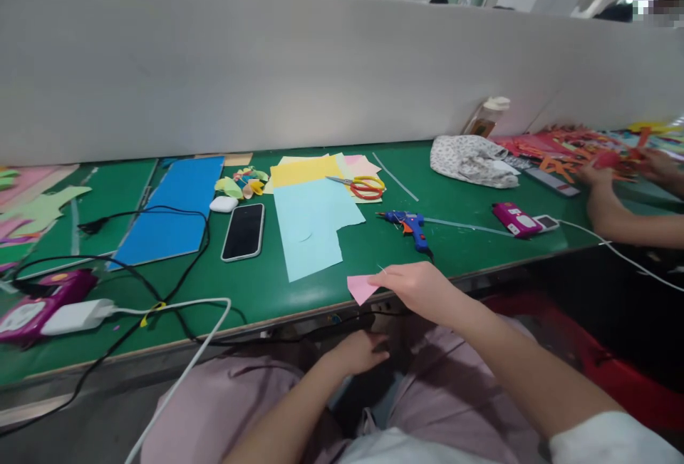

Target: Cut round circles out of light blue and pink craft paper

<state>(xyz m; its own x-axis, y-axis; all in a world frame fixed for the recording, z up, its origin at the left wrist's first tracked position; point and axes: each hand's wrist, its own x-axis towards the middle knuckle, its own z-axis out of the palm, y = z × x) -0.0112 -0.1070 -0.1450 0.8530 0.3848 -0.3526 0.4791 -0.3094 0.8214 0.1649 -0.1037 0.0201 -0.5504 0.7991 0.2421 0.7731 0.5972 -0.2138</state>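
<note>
My right hand (420, 286) pinches a small pink paper piece (361, 288) at the near edge of the green table (256, 286). My left hand (358, 351) hangs below the table edge over my lap, its fingers curled; whether it holds anything is hidden in shadow. Ahead of the pink piece lie a light blue sheet (313, 225), a yellow sheet (304, 170), orange-handled scissors (360, 185) and a blue glue gun (409, 225).
A black phone (244, 232), white earbud case (223, 204), blue board (174, 211), cables and a magenta device (37, 303) lie left. At right are a patterned cloth (470, 161), a bottle (486, 116), a magenta device (516, 219), and another person's hands (601, 182) among orange paper scraps.
</note>
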